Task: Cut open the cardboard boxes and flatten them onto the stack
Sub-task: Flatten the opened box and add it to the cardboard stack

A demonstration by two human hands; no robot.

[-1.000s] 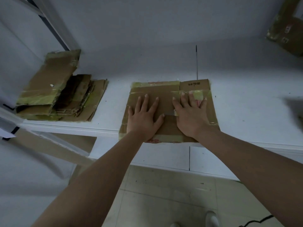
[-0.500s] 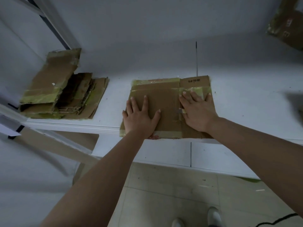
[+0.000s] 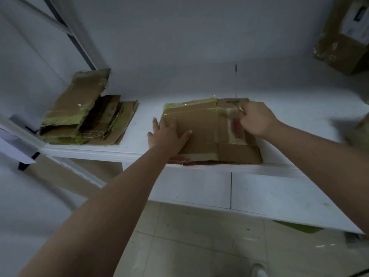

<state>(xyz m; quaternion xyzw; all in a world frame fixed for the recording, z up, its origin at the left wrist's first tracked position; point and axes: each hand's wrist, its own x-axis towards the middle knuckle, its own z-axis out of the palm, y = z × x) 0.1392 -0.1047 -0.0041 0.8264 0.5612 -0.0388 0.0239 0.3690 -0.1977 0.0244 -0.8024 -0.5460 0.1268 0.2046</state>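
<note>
A flattened cardboard box point(image 3: 205, 126) with yellowish tape lies on the white table point(image 3: 279, 168), its near edge at the table's front rim. My left hand point(image 3: 167, 134) presses flat on its left part, fingers spread. My right hand point(image 3: 257, 118) is at the box's far right corner with fingers curled over the taped flap there; motion blur hides the exact hold. The stack of flattened cardboard point(image 3: 85, 116) sits at the table's left end, its top piece tilted up against the wall.
An unflattened cardboard box point(image 3: 343, 37) with a white label stands at the far right against the wall. A blurred brownish shape point(image 3: 359, 128) shows at the right edge. A white metal frame point(image 3: 65, 29) slants along the left. Tiled floor lies below.
My right hand slid from flat on the box's middle to its far right corner and curled its fingers. My left hand shifted left toward the box's edge. The view moved closer.
</note>
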